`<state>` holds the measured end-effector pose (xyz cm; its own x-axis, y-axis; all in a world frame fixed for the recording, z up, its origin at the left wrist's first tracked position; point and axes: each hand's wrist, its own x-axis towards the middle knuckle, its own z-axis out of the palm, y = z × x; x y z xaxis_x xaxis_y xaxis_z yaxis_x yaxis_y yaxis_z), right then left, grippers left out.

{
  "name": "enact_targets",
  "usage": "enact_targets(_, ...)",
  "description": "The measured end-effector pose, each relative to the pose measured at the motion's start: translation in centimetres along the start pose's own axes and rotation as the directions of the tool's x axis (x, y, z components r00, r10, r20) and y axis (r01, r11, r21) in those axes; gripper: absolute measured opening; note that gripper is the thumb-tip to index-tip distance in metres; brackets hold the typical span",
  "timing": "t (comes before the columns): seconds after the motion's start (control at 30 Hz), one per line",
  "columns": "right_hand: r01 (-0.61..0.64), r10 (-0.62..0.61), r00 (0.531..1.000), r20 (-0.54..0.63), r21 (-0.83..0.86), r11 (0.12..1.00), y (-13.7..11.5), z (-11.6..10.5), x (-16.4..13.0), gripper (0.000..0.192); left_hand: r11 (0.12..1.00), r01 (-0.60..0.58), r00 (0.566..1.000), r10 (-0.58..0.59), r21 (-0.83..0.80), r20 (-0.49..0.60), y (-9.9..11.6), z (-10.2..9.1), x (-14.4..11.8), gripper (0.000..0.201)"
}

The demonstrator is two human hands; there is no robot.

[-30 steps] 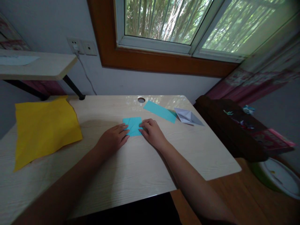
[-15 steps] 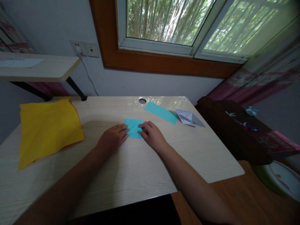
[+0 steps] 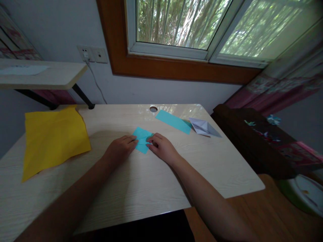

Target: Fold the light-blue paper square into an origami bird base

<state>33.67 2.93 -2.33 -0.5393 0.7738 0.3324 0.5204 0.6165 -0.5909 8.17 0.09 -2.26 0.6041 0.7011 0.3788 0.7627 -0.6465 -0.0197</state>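
A small turquoise sheet of folding paper point(image 3: 142, 141), with crease or fold lines across it, lies on the table between my two hands. My left hand point(image 3: 124, 144) grips its left corner, fingertips and thumb closed at the edge. At the opposite side, my right hand point(image 3: 159, 145) pinches the right corner with curled fingers. Beyond my right hand lies a turquoise paper strip point(image 3: 174, 121). Its right end is close to a folded white paper boat point(image 3: 203, 127).
A yellow sheet point(image 3: 57, 139) with wavy edges covers the table's left side, below a raised shelf point(image 3: 42, 75). A round cable hole point(image 3: 153, 109) is near the back edge. Right of the table stands dark brown furniture point(image 3: 242, 141), with a round white-topped object point(image 3: 305, 191) on the floor side.
The small turquoise paper has turned on the table, from edges facing my hands to corners pointing at them. Both hands have shifted slightly with it; the view has moved a little.
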Motion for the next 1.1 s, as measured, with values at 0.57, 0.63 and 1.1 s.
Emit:
enact_targets(0.57, -0.1, 0.104, 0.983, -0.152, 0.03, 0.994, 0.5, -0.5, 0.1, 0.014, 0.998, 0.049, 0.999, -0.049, -0.036, -0.015, 0.1, 0.1, -0.1, 0.026)
enact_targets(0.63, -0.11, 0.107, 0.981, -0.162, -0.013, 0.994, 0.7, -0.4, 0.1, 0.017, 0.997, 0.061, 0.998, -0.062, -0.044, -0.019, 0.1, 0.1, -0.1, 0.025)
enact_targets(1.1, -0.028, 0.013, 0.997, -0.072, -0.21, 0.977, 0.8, -0.2, -0.4, 0.036, 0.993, -0.008, 0.998, 0.0, -0.121, -0.058, 0.0, 0.2, 0.2, 0.026)
